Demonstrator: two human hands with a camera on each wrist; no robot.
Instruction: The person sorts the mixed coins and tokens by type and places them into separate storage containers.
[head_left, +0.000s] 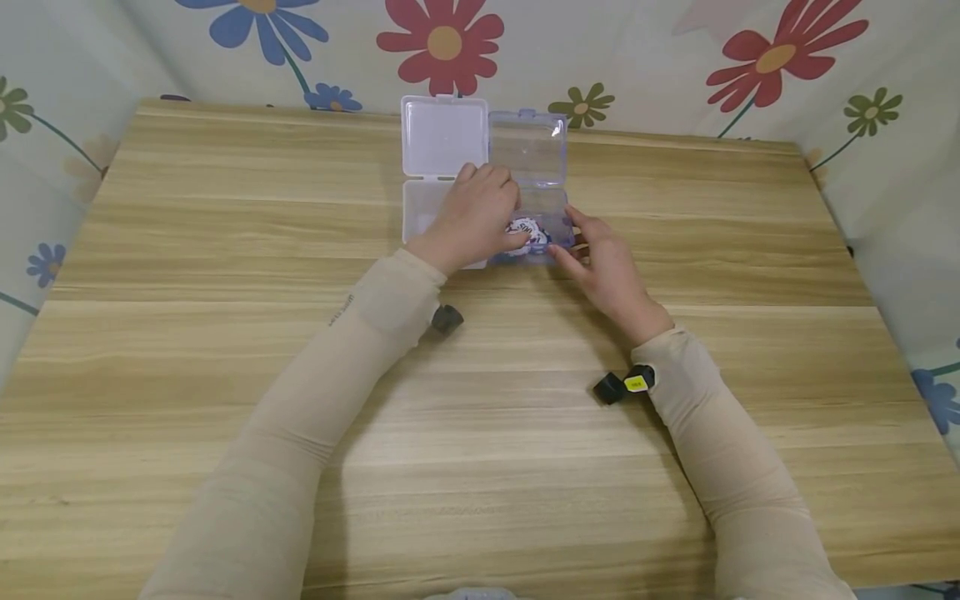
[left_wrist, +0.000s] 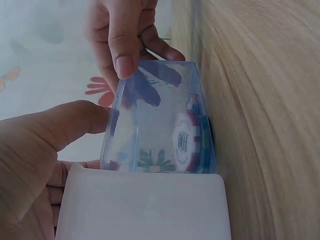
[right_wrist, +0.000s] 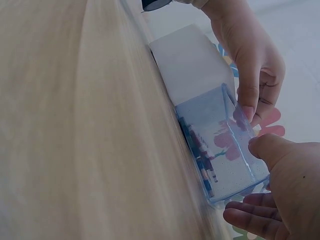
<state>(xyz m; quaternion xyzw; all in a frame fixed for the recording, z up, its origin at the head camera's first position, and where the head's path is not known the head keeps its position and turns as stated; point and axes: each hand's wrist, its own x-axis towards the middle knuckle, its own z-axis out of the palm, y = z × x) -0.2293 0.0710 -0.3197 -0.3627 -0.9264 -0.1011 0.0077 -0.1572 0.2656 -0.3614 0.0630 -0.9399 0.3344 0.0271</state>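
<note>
A clear blue plastic box (head_left: pixel 557 225) stands on the table, its hinged lid (head_left: pixel 528 150) raised at the back. Inside lie several poker chips (head_left: pixel 528 232), one printed with digits. Against its left side is a white box (head_left: pixel 420 208), its lid (head_left: pixel 445 136) also raised. My left hand (head_left: pixel 476 212) reaches over where the boxes meet, thumb above the chips near the front rim; nothing shows held in its fingers. With thumb at the front and fingers along the right side, my right hand (head_left: pixel 606 271) holds the blue box's near right corner.
Both boxes are near the back of the wooden table (head_left: pixel 465 467), before a flower-patterned backdrop (head_left: pixel 637 50). Small black wrist devices, one by the left sleeve (head_left: pixel 447 320) and one by the right sleeve (head_left: pixel 609 388), stick out above the tabletop. A pale object shows at the front edge.
</note>
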